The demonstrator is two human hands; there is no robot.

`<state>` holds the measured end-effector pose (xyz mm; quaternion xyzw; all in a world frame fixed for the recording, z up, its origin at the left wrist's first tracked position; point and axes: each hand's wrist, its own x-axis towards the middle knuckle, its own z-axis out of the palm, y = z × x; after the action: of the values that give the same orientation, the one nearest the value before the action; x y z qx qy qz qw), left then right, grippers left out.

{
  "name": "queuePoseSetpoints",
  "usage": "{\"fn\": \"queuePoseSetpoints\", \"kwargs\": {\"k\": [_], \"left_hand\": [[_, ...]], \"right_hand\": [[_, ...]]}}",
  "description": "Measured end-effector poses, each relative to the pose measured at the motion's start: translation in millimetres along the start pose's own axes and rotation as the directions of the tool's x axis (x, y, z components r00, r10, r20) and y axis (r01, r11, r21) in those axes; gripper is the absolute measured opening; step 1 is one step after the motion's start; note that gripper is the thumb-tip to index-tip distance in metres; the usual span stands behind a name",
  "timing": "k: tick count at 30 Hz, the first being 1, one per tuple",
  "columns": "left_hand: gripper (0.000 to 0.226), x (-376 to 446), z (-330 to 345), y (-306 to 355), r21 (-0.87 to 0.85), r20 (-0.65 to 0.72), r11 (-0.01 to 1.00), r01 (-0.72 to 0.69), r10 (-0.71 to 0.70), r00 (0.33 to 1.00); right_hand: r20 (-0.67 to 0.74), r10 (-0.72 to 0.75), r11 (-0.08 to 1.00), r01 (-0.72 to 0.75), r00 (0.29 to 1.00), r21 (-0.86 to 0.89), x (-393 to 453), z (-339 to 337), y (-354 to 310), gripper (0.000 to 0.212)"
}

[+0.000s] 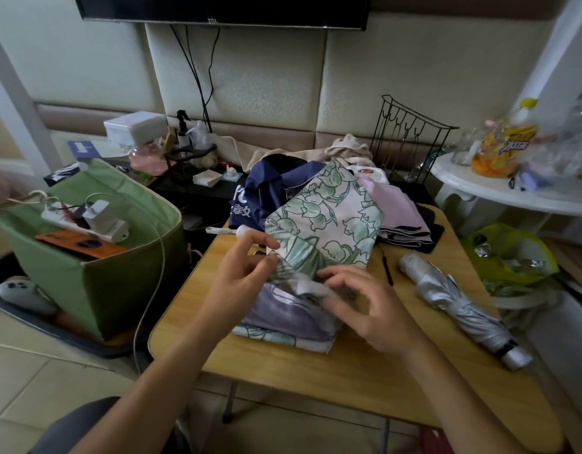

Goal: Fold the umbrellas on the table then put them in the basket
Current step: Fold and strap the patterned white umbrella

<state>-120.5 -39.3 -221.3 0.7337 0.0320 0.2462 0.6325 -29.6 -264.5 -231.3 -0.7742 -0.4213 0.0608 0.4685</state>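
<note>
1. Both hands busy over a floral umbrella [329,224] at the middle of the wooden desk [348,365].
2. Left hand [240,276] raised at the canopy's left edge, thumb and fingers [261,239] pinching the cloth, the rest loosely spread.
3. Right hand [371,309] low on the crumpled near folds, fingers curled; seemingly gripping a gray flap there, though motion blur hides the contact.
4. Green-leaf canopy lifted and tilted toward the far side, lilac underside bunched flat on the desk below.
5. Silver umbrella [463,303] rolled shut, lying diagonally at the desk's right side, apart from both hands.
6. Navy umbrella [270,188] and pink umbrella [394,204] heaped unfolded at the far edge, behind the floral one.
7. Green basket [96,280] on the floor left of the desk, holding a power strip [86,221] and a charger.
</note>
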Motion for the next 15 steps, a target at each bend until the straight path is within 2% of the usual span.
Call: {"fn": "queuePoseSetpoints", "kwargs": {"k": [2,6,8,10,13,15], "left_hand": [[0.009,1.3,1.7,-0.5,0.051,-0.008,0.999,0.002,-0.002,1.000],[0.006,3.4,2.1,-2.6,0.045,-0.025,0.997,0.067,-0.066,0.998],[0.006,4.4,1.5,-5.1,0.040,-0.029,0.996,0.083,-0.082,0.996],[0.006,5.1,1.0,-6.2,0.035,-0.037,0.994,0.099,-0.098,0.995],[0.008,5.3,1.9,-6.2,0.016,-0.037,0.994,0.109,-0.108,0.993],[0.009,6.1,3.1,-7.0,0.013,-0.042,0.993,0.121,-0.120,0.992]], "right_hand": [[-0.052,-0.037,0.997,0.040,0.998,0.067,0.1,4.4,-3.5,0.010],[-0.053,-0.072,0.957,0.084,0.996,0.278,-3.6,-4.6,-16.6,0.019],[0.034,-0.046,0.945,0.032,0.998,0.324,-7.1,-9.9,-25.3,0.020],[0.184,-0.047,0.940,-0.018,0.982,0.340,-9.4,-10.9,-31.9,0.018],[0.418,-0.045,0.939,-0.104,0.907,0.327,-11.5,-7.4,-38.8,0.014],[0.525,0.001,0.949,-0.167,0.851,0.268,-13.1,-0.4,-42.3,0.019]]}}
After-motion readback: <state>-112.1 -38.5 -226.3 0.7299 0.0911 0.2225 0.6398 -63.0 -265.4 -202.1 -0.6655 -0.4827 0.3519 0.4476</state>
